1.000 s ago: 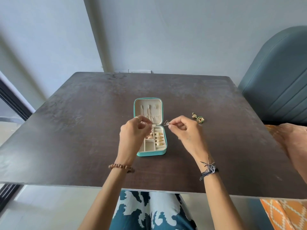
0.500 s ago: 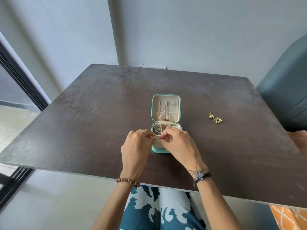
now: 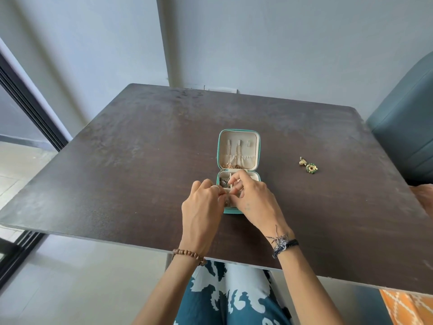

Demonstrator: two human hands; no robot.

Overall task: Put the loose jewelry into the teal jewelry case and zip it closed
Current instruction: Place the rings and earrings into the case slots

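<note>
Closest to the camera: one lap in blue-and-white patterned fabric (image 3: 232, 299) at 6 o'clock, then two forearms reaching up over the near edge of the dark brown surface (image 3: 117, 184). One wooden bead bracelet (image 3: 187, 254) sits on the left wrist, one dark frayed thread band (image 3: 282, 245) on the right.

Both hands meet over the bottom half of the teal jewelry case (image 3: 237, 170), roughly dead center. The left hand (image 3: 201, 207) has its fingers curled in with the tips pinched on something tiny, and one silver ring (image 3: 215, 187) shows on a finger. The right hand (image 3: 253, 202) is curled the same way, fingertips pinching right up against the left ones. What they're pinching is too small to make out, could be a thin chain or a clasp.

There's one case, lying open and flat with the lid toward 12 o'clock. The lid's cream lining has three little tabs and a gathered pocket, with some gold pieces (image 3: 230, 165) piled at the hinge. In the tray I can see a darker tangle of jewelry (image 3: 224, 182) in the left compartment; the rest is hidden under the hands.

Over at 3 o'clock from the case, well apart from it, two loose pieces lie on the surface: a gold-and-green pair (image 3: 308, 165) almost touching each other.

One teal chair back (image 3: 403, 137) is at far right, with a grey wall (image 3: 281, 43) behind. No readable writing or brand anywhere.
</note>
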